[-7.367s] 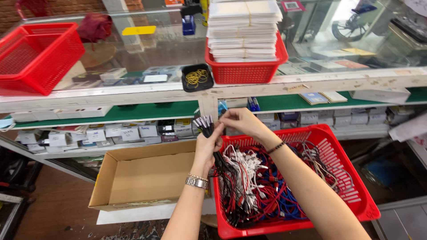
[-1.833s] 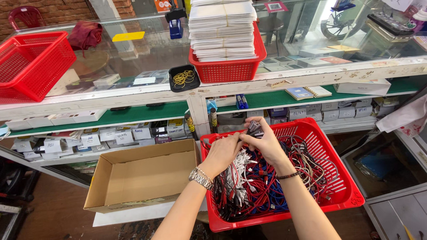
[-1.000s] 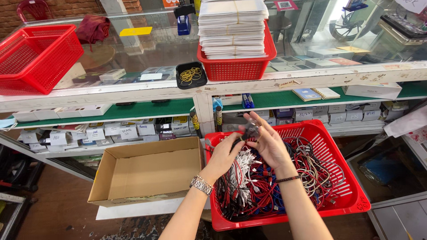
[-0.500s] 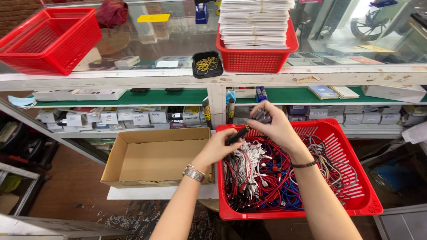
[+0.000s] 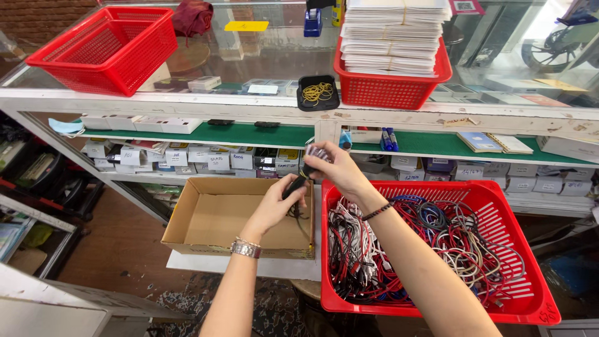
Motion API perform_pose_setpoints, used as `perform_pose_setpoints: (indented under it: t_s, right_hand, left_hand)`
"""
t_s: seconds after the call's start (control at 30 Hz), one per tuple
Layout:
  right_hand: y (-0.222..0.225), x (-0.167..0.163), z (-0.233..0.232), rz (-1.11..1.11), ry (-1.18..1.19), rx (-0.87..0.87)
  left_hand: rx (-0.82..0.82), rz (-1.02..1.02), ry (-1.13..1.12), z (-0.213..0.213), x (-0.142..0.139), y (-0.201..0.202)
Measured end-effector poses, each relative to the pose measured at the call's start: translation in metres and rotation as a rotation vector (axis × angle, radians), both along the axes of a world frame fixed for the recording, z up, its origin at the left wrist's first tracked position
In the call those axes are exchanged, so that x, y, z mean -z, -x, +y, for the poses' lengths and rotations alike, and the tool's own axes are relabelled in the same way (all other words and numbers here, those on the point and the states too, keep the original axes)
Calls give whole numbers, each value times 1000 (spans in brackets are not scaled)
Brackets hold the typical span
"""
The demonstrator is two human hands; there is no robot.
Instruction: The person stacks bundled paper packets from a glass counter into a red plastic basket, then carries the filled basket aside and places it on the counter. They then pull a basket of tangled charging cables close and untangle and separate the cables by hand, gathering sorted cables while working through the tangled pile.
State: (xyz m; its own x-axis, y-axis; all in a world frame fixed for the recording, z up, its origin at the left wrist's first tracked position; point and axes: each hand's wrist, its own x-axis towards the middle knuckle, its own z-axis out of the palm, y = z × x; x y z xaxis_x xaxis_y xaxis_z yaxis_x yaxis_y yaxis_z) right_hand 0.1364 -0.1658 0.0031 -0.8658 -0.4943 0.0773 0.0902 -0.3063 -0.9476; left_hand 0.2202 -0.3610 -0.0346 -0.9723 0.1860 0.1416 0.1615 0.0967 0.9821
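Between my two hands, just above the gap where the cardboard box meets the red basket, sits the thing I am working on: a small bundle of thin black cable (image 5: 298,187) with a dark plug end. My left hand (image 5: 277,203) has its fingers curled shut around the lower part of the bundle, and a short loop of the same cable hangs below it into the box. My right hand (image 5: 334,170) is pinched closed on the upper end, where something small and pale shows at the fingertips; I cannot tell what it is.

I judge this cable to be light and limp, with no stiffness of its own, so it will sag and uncoil wherever it is not pinched. The sheath looks smooth and could slide through a loose grip. The plug is the one rigid part, and I would hold there and at the middle of the coil.

Under the left hand stands the open brown cardboard box (image 5: 206,215), which looks bare inside apart from the hanging loop. Beside it, under my right forearm, the red plastic lattice basket (image 5: 499,200) holds a tangle of red, white, blue and black cables (image 5: 430,243). Beyond, on the glass worktop (image 5: 262,68), stands a small black tray of yellow rubber bands (image 5: 317,93).
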Motion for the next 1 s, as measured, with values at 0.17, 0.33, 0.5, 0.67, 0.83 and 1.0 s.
perform_pose_setpoints:
  t_s: [0.17,0.33,0.5,0.67,0.83,1.0]
  right_hand:
    - [-2,41,-39,191,-381,-90]
    - [-69,96,-70,507,-662,-485]
    - [-114,115,-92,185,-1009,-273]
    - [-118,138,-94,822,-1472,-63]
    - [-97,165,-93,919,-1687,-96]
    - [-86,158,-67,915,-1375,-208]
  left_hand:
    - [-230,-118,-481,-23,29,6]
    - [-239,-268,-851,-68,60,8]
    - [-393,-470,-717,-55,95,13]
    - [-392,-621,-343,-26,109,35]
    - [-346,-548,206,-3,121,36]
    - [-269,-444,476,0,123,31]
